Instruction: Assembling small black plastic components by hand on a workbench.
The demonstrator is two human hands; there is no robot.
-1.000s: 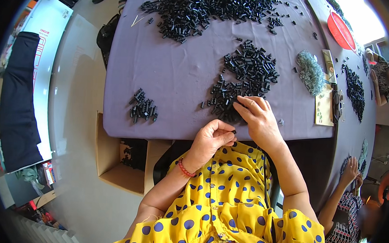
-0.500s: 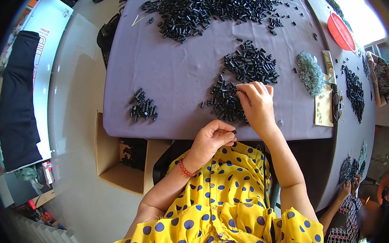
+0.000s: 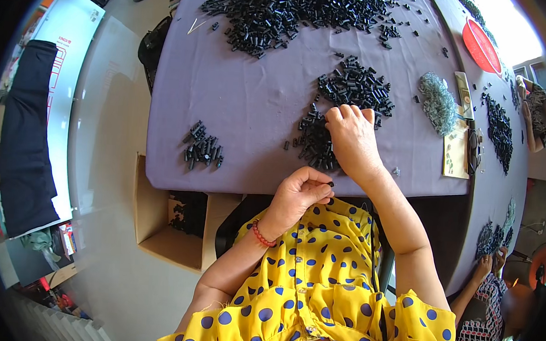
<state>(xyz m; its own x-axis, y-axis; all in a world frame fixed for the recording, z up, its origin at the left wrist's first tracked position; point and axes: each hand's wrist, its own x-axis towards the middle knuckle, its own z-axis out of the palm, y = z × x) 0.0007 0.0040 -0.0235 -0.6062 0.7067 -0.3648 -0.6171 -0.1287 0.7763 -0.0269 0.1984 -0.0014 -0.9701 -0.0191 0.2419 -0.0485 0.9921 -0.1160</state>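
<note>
My left hand [image 3: 301, 190], a red bead bracelet at its wrist, is closed at the table's front edge. Thumb and forefinger pinch a small black cylindrical piece [image 3: 330, 184], of which only the end shows. My right hand [image 3: 352, 137] is over the nearer pile of black cylindrical pieces [image 3: 315, 136], its fingers curled together and pointing down. Its fingertips are hidden, so what they hold cannot be seen. Just beyond lies another pile of the same pieces [image 3: 358, 82]. A small separate group of black pieces [image 3: 202, 147] rests at the left front corner.
A large black heap [image 3: 306, 12] covers the far side of the purple-grey tablecloth [image 3: 239, 101]. To the right are a tangled grey-green bundle [image 3: 438, 102], a yellow card [image 3: 456, 152], eyeglasses [image 3: 474, 150] and a red basket [image 3: 482, 47]. A cardboard box [image 3: 170, 248] stands below. Other people sit at right.
My right hand has shifted slightly left and turned, its fingers curling down further into the nearer pile. My left hand keeps its pinch in the same place.
</note>
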